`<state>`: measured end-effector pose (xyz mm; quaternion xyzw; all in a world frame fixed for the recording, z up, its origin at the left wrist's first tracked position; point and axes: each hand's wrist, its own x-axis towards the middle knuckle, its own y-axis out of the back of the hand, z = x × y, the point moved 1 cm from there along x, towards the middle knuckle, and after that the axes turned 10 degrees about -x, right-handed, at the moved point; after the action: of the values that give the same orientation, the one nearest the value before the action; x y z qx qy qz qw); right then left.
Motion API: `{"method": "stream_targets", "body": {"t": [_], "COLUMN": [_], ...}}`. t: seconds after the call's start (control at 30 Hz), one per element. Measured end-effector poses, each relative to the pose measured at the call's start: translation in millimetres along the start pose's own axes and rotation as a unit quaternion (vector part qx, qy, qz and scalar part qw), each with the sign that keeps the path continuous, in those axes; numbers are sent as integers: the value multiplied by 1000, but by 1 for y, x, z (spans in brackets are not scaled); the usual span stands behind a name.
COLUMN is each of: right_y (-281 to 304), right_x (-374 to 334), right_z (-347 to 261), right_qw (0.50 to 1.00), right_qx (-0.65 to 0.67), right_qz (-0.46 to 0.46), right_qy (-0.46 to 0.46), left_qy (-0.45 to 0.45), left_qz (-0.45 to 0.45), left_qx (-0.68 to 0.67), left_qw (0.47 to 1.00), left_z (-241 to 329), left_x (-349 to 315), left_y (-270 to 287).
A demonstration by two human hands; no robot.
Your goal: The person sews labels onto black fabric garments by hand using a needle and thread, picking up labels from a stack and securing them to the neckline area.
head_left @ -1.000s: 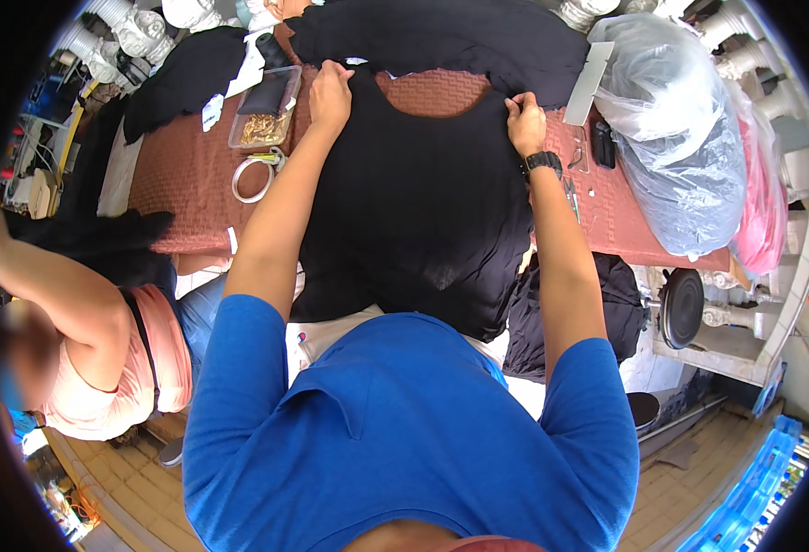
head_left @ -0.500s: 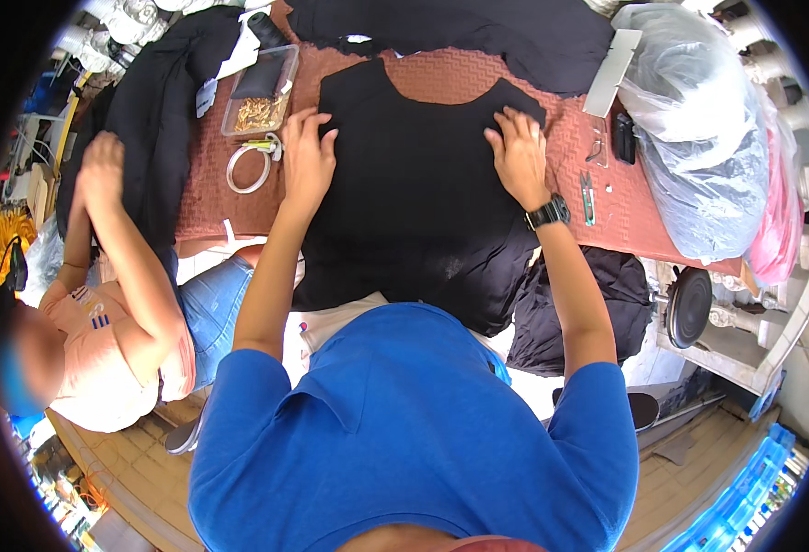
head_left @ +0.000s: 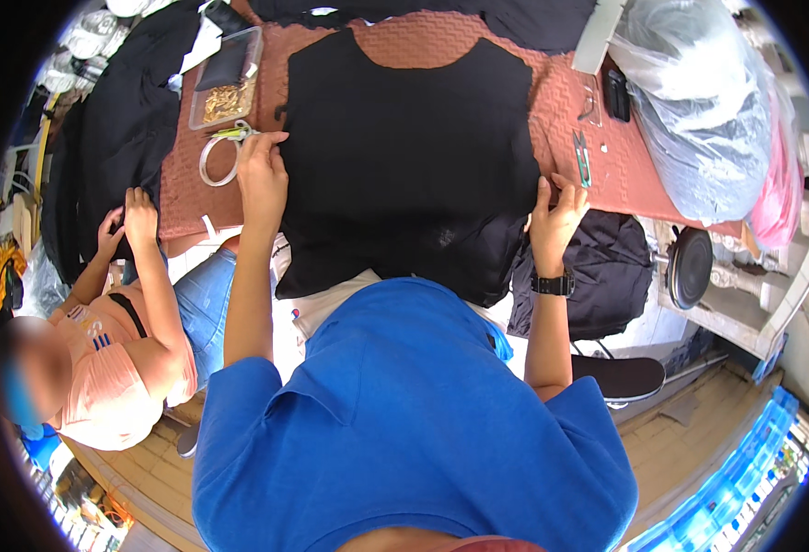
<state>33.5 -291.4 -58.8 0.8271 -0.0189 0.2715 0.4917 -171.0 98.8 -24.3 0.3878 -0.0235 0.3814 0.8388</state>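
Note:
A black garment piece (head_left: 404,138) with a scooped neckline lies spread flat before me, its lower part hanging over the table's near edge toward my lap. At its left edge is my left hand (head_left: 264,179), open, with a fingertip reaching the cloth's border. Beside the right edge, lower down, my right hand (head_left: 556,221) is open, thumb and fingers apart, holding nothing visible. Teal-handled thread snips (head_left: 581,158) lie just beyond the right hand. Close to the left hand is a clear ring-shaped roll (head_left: 219,162) with a yellow-green piece on it.
The table has a reddish-brown textured cover (head_left: 644,189). A plastic box (head_left: 230,101) with gold-coloured small parts stands at the left. Plastic-wrapped bundles (head_left: 699,120) fill the right. A co-worker (head_left: 119,359) sits at the left, hands on black cloth (head_left: 115,138). A black bundle (head_left: 598,276) hangs below the right edge.
Both my hands have left the garment's shoulder areas. The left moved left and slightly down to the side edge; the right came down along the right side. The co-worker's hands moved lower.

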Motion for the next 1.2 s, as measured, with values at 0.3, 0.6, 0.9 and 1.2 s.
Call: {"method": "stream_targets", "body": {"t": [0.3, 0.6, 0.9, 1.2], "right_y": [-6, -16, 0, 9], "right_x": [-4, 2, 14, 36], "right_z": [-8, -3, -31, -12], "right_qw": [1000, 1000, 953, 980], "right_qx": [-26, 0, 256, 171], "right_qz": [-3, -9, -106, -74], "right_qy": [-4, 13, -122, -75], "left_qy": [-184, -280, -290, -257], "left_qz": [32, -188, -174, -173], "left_qx": [22, -11, 44, 52], "left_qw": [982, 941, 940, 949], "left_z": [88, 128, 130, 136], "left_x": [35, 49, 46, 43], "left_y": [-57, -232, -241, -238]}}
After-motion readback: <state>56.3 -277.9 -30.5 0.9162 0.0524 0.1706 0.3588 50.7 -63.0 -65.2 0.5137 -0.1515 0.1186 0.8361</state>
